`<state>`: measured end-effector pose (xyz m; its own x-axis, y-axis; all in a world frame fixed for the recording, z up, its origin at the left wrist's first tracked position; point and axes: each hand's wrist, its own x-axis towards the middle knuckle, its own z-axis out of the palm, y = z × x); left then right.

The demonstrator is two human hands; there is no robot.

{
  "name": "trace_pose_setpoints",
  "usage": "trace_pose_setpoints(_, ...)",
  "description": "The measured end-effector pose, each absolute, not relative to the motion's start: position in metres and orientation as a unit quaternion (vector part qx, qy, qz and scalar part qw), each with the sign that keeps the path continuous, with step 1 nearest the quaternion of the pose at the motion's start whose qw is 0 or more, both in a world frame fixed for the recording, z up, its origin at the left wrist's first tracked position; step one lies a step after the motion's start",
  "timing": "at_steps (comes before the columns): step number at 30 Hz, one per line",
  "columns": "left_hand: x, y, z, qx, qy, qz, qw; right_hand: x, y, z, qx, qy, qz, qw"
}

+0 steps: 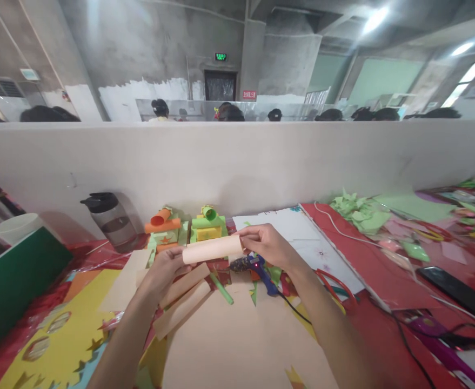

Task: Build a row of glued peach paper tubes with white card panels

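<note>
A rolled tube of peach paper (213,249) is held level between my hands. My left hand (165,269) grips its left end, and my right hand (265,244) pinches the right end. Just below the tube lies a blue glue gun (263,273) with a small red light and a black cord. Peach paper strips (184,308) and a thin green paper roll (222,289) rest beneath, beside a large peach sheet (241,346). Behind the tube stand an orange and green paper model (163,227) and a green and yellow paper model (208,222).
A water bottle (111,219) stands at the back left, near a green board (22,286). Cut yellow paper (67,324) lies at left. To the right are red-handled scissors (334,286), a black phone (458,292) and crumpled green paper (359,213). A white partition (237,162) borders the table.
</note>
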<state>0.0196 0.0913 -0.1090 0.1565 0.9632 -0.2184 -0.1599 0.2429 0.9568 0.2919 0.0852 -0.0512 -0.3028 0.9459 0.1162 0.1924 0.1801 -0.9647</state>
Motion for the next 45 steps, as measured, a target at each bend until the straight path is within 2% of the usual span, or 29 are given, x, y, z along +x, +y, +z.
trace_pose_setpoints(9, 0.018, 0.092, -0.11, 0.467, 0.463, 0.448, 0.606, 0.293, 0.084, -0.049, -0.442, -0.666, 0.457, 0.391)
trace_pose_setpoints(16, 0.021, 0.081, -0.089, 0.577, 0.469, 0.518, 0.422, 0.297, 0.087, -0.055, -0.376, -0.677, 0.455, 0.44)
trace_pose_setpoints(20, 0.024, 0.075, -0.081, 0.61, 0.458, 0.526, 0.375, 0.299, 0.092, -0.064, -0.375, -0.679, 0.424, 0.468)
trace_pose_setpoints(24, 0.024, 0.073, -0.076, 0.635, 0.424, 0.516, 0.389, 0.302, 0.097, -0.073, -0.39, -0.671, 0.379, 0.503)
trace_pose_setpoints(29, 0.023, 0.071, -0.069, 0.633, 0.396, 0.517, 0.419, 0.305, 0.102, -0.081, -0.378, -0.637, 0.418, 0.526)
trace_pose_setpoints(39, 0.027, 0.064, -0.056, 0.627, 0.367, 0.48, 0.492, 0.305, 0.107, -0.09, -0.384, -0.61, 0.474, 0.505)
trace_pose_setpoints(45, 0.025, 0.065, -0.057, 0.627, 0.387, 0.473, 0.483, 0.305, 0.106, -0.09, -0.38, -0.615, 0.477, 0.5)
